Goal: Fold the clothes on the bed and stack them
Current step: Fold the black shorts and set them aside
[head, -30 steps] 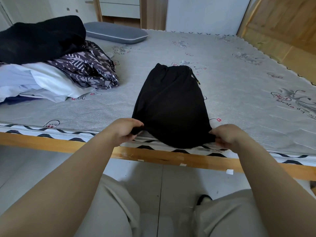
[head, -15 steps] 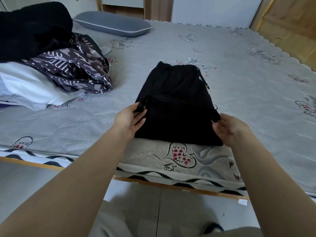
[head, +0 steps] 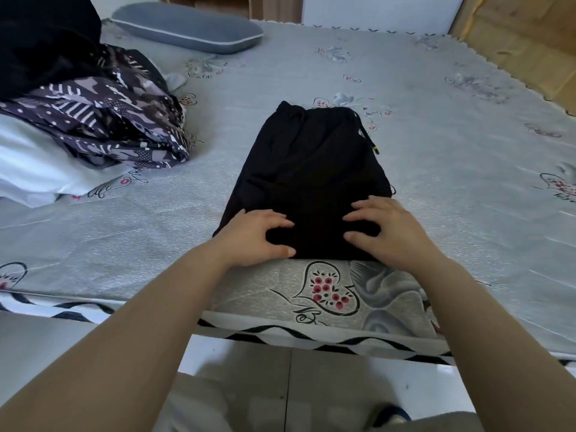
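Observation:
Black trousers (head: 308, 169), folded into a compact rectangle, lie on the grey patterned bed (head: 436, 151) near its front edge, waistband away from me. A drawstring with a yellow tip hangs at the garment's right side. My left hand (head: 252, 235) rests on the near left part of the fold, fingers spread and lightly bent. On the near right part my right hand (head: 383, 229) lies the same way. Both press down on the cloth, and neither hand lifts any of it.
A heap of unfolded clothes sits at the left: a black garment (head: 40, 39), a purple patterned one (head: 106, 123) and a white one (head: 34, 169). A grey pillow (head: 187, 28) lies at the bed's head. Wooden panelling (head: 523, 35) borders the bed's far right.
My hands lifted the trousers' near end off the bed's edge, folded it away from me and let go. They now press flat on the doubled cloth.

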